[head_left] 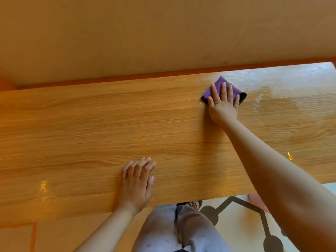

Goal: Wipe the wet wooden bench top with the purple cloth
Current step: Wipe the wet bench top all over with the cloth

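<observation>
A long wooden bench top [91, 128] runs across the view, with a pale wet sheen [276, 82] over its far right part. A folded purple cloth [221, 82] lies near the far edge, right of centre. My right hand [223, 104] presses flat on the cloth with straight, spread fingers, covering its near half. My left hand [138, 180] rests flat on the wood near the front edge, holding nothing.
An orange wall [163, 33] rises directly behind the bench. Below the front edge are my legs in grey trousers [172, 231] and a black wheeled chair base [254, 211] on a pale floor. A small yellow mark [290, 157] sits on the wood at right.
</observation>
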The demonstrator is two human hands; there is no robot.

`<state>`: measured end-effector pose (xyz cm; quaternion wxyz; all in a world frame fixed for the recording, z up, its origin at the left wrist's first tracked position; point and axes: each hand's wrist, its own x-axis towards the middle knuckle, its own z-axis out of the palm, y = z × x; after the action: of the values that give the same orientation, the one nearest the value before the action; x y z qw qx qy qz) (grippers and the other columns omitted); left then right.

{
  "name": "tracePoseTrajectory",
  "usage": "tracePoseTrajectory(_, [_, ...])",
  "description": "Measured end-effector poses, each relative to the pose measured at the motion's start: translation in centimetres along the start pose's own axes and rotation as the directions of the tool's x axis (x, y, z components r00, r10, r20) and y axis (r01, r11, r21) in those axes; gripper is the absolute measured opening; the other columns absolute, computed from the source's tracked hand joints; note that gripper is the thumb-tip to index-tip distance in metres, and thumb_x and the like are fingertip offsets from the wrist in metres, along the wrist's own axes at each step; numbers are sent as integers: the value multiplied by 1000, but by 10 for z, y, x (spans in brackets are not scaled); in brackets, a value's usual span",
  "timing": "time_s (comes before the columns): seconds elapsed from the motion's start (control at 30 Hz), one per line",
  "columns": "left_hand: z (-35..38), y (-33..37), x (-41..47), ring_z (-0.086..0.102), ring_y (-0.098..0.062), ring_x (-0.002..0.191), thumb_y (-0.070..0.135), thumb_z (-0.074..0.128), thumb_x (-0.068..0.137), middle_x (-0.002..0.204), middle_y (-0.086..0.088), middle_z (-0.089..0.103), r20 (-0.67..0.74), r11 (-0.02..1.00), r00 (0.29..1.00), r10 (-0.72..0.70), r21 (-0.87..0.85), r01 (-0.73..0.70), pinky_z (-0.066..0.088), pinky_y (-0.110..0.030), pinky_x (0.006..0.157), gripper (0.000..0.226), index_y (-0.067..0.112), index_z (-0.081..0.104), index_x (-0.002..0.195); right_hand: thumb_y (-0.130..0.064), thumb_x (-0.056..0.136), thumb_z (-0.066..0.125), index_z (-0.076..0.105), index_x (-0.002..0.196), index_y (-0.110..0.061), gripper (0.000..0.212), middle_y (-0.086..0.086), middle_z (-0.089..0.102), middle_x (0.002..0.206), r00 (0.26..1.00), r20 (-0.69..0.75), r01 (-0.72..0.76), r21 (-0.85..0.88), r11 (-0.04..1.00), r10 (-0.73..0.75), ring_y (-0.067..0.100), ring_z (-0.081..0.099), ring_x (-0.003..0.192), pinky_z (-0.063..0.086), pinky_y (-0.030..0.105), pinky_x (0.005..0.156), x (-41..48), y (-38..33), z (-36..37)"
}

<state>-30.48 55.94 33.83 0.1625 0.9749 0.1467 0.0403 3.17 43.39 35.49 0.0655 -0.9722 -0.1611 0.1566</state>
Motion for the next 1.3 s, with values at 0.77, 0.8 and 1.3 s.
tracePoseTrajectory(0.77, [-1, -1, -2, 44, -20, 125, 28, 40, 90, 133, 1, 46, 42, 1000, 999, -6, 19, 5, 24, -41, 110, 36, 20, 48, 124, -53, 97, 20, 10, 149, -43, 54, -5, 0, 160, 974, -31, 222, -13, 975, -223, 13, -9, 147, -7, 42, 118, 35, -43, 4])
tracePoseTrajectory(0.8, [-1, 0, -2, 44, -20, 125, 28, 40, 90, 133, 2, 46, 34, 1000, 999, -8, 19, 7, 24, -41, 110, 36, 20, 47, 124, -54, 97, 19, 9, 149, -43, 54, -5, -1, 160, 978, -34, 207, -19, 978, -208, 13, -9, 147, -7, 42, 118, 39, -30, 0])
tracePoseTrajectory(1.3, [4, 82, 24, 45, -21, 123, 25, 38, 87, 130, -6, 52, -40, 976, 977, -207, 62, 209, 18, -44, 111, 41, 11, 51, 124, -52, 98, 19, 8, 150, -39, 54, -3, -2, 161, 982, -25, 188, -50, 981, -189, 15, -9, 147, -7, 43, 117, 57, 96, -34])
